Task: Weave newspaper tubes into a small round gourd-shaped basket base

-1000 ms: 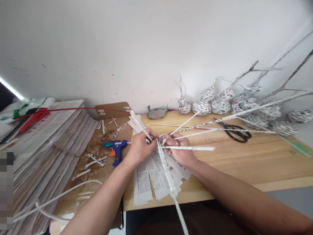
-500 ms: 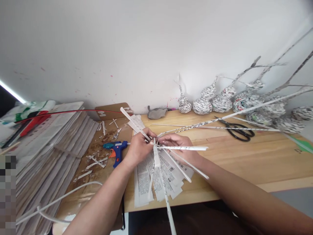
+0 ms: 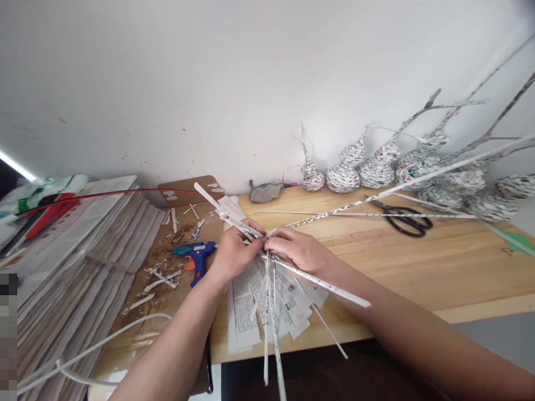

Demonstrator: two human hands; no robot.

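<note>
Between my hands several rolled newspaper tubes (image 3: 273,323) meet at one crossing and fan out toward me, to the left and to the right. My left hand (image 3: 239,249) is closed on the tubes at the left of the crossing. My right hand (image 3: 298,249) pinches them from the right, its fingertips almost meeting the left ones. The crossing itself is mostly covered by my fingers. One long tube (image 3: 376,196) runs from my right hand up toward the back right. Under my hands lie fanned newspaper strips (image 3: 246,312) on the wooden table (image 3: 401,267).
Woven paper gourds (image 3: 343,175) stand along the wall at the back right, with black scissors (image 3: 403,217) before them. At left are a blue glue gun (image 3: 200,259), paper scraps (image 3: 161,278), a white cable (image 3: 112,331) and a tall newspaper stack (image 3: 96,267). A grey cloth-like piece (image 3: 265,192) lies behind.
My right hand has turned over the crossing, its fingers now on top. The tubes have swung round: those pointing right now slope down toward me, and more show at upper left.
</note>
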